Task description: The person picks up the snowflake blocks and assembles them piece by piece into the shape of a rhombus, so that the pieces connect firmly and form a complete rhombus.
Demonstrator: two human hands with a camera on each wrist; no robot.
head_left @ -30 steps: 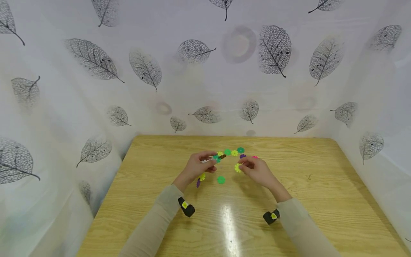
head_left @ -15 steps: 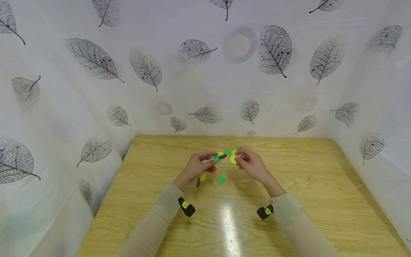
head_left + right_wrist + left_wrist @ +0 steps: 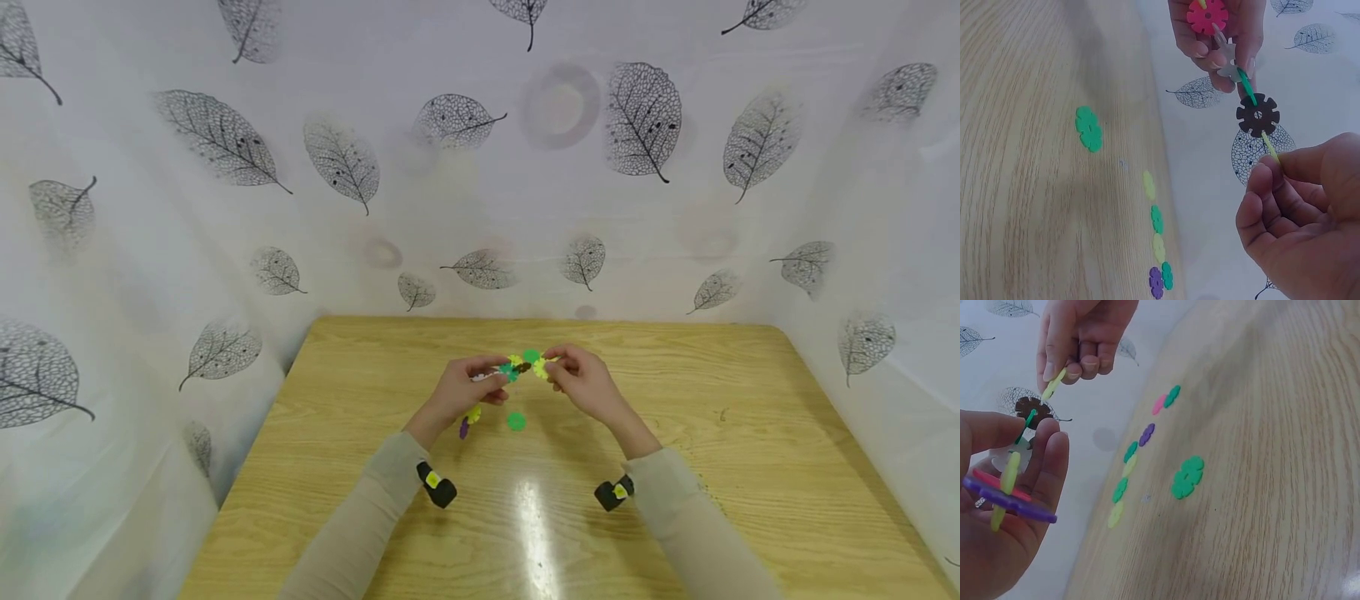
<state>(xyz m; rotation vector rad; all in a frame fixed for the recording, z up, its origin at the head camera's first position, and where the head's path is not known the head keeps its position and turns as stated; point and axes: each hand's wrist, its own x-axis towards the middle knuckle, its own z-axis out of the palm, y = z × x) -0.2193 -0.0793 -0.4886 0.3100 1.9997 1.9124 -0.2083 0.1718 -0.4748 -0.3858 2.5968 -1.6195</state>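
Note:
My left hand [image 3: 452,393] holds a chain of notched plastic flower discs, pinching a green disc [image 3: 1247,86] between thumb and finger. In the left wrist view, a purple disc [image 3: 1030,510] and a yellow disc [image 3: 1010,478] hang at the chain's near end. A pink disc [image 3: 1215,17] and a white disc [image 3: 1229,70] follow along it. At the far end, a brown disc [image 3: 1249,119] is slotted to the green one. My right hand [image 3: 591,387] pinches a separate-coloured yellow disc [image 3: 1270,147] edge-on, its tip right at the brown disc's rim.
On the wooden table [image 3: 360,350], a loose green disc [image 3: 1187,478] lies nearest. A row of discs runs near the far edge, among them a purple disc [image 3: 1147,434] and a pink disc [image 3: 1159,404]. A leaf-print curtain [image 3: 555,192] surrounds the table.
My right hand has moved left with the yellow disc, from over the right of the row up to the brown disc. My left hand has stayed nearly still with the chain.

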